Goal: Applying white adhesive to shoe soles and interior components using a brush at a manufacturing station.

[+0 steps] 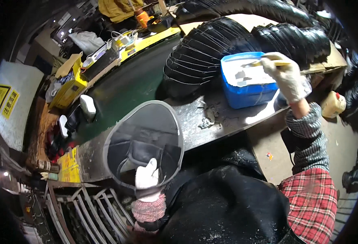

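My right hand [282, 77], in a white glove, is closed round the pale handle of a brush [252, 64]. The brush reaches over a blue tub [244, 97] of white liquid [242, 73] on the bench. At lower centre my left hand [147, 175], also gloved in white, grips the near side of a dark, wide-mouthed, flexible piece [118, 142] with a pale rim. Its mouth faces up and shows dark folds inside. Some of my left fingers are hidden against it. Long stacks of nested black pieces [211, 53] lie behind the tub.
A dark green conveyor belt [140, 67] runs along the bench [199, 138]. White-soled shoes [88, 108] stand on it at the left. Beyond are a yellow box [69, 91] and cables. A metal rack [89, 211] stands lower left; a pale jug [333, 104] sits at right.
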The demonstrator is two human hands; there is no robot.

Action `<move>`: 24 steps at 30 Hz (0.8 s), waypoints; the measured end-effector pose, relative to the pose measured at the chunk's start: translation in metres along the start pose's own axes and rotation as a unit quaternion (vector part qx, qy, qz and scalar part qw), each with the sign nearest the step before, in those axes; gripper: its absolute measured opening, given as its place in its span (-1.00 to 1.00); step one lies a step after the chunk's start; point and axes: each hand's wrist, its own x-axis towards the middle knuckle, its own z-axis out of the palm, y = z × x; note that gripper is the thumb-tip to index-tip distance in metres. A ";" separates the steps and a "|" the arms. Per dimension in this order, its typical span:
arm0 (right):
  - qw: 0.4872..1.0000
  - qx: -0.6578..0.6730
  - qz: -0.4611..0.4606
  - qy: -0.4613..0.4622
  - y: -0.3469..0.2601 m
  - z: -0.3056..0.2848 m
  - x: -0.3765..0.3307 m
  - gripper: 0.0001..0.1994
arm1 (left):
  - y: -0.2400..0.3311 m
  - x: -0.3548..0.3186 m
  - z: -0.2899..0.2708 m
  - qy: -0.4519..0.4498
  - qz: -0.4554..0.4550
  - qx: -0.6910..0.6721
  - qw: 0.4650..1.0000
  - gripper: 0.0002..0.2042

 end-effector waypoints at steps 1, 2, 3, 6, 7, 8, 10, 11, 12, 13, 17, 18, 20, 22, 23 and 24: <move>0.999 -0.036 0.003 -0.024 0.007 0.000 0.000 -0.76 | -0.006 0.009 0.008 0.006 -0.002 0.016 1.000 -0.78; 0.996 -0.070 0.005 -0.050 0.012 -0.003 0.000 -0.77 | -0.008 0.013 0.012 -0.002 -0.012 -0.006 1.000 -0.77; 1.000 -0.007 0.026 -0.015 0.009 -0.002 -0.003 -0.79 | -0.007 0.016 0.013 -0.003 -0.016 -0.026 1.000 -0.76; 0.987 -0.108 -0.085 0.077 -0.003 -0.019 -0.028 -0.81 | -0.009 0.016 0.009 -0.030 -0.021 -0.023 0.999 -0.81; 0.980 -0.163 -0.100 0.060 -0.003 -0.028 -0.038 -0.83 | -0.008 0.015 0.006 -0.018 -0.020 -0.022 0.999 -0.86; 0.969 -0.213 -0.117 0.045 -0.007 -0.034 -0.046 -0.84 | -0.009 0.013 0.004 0.001 -0.018 -0.014 1.000 -0.81; 0.985 -0.168 -0.047 0.011 -0.038 -0.023 -0.057 -0.87 | -0.014 0.004 0.000 0.049 0.063 0.136 0.988 -0.69; 0.990 -0.142 -0.020 -0.007 -0.050 -0.015 -0.063 -0.87 | -0.019 0.002 0.001 0.078 0.126 0.256 0.955 -0.68; 0.998 -0.053 -0.040 0.000 -0.062 0.019 -0.068 -0.85 | -0.027 0.001 -0.009 0.077 0.030 0.186 0.979 -0.71; 0.995 0.018 -0.085 -0.038 -0.079 0.053 -0.066 -0.82 | -0.021 -0.004 -0.009 0.075 0.000 0.114 0.991 -0.75; 0.911 0.104 -0.353 -0.186 -0.101 0.158 -0.050 -0.68 | -0.022 0.005 0.010 0.000 0.004 0.049 0.999 -0.83; 0.907 0.180 -0.312 -0.220 -0.096 0.186 -0.045 -0.69 | -0.019 0.005 0.006 0.007 0.001 0.040 0.999 -0.84; 0.918 0.271 -0.169 -0.236 -0.085 0.209 -0.033 -0.72 | -0.014 0.003 -0.008 0.024 -0.004 0.029 0.999 -0.84; 0.916 0.324 0.027 -0.234 -0.067 0.210 -0.040 -0.73 | -0.010 0.002 -0.021 0.036 -0.007 0.015 0.999 -0.85; 0.922 0.273 0.063 -0.269 -0.053 0.200 -0.047 -0.73 | -0.009 0.002 -0.026 0.039 -0.009 0.006 0.999 -0.85; 0.920 0.227 0.095 -0.306 -0.046 0.194 -0.057 -0.73 | -0.005 -0.001 -0.030 0.049 -0.009 0.005 0.999 -0.85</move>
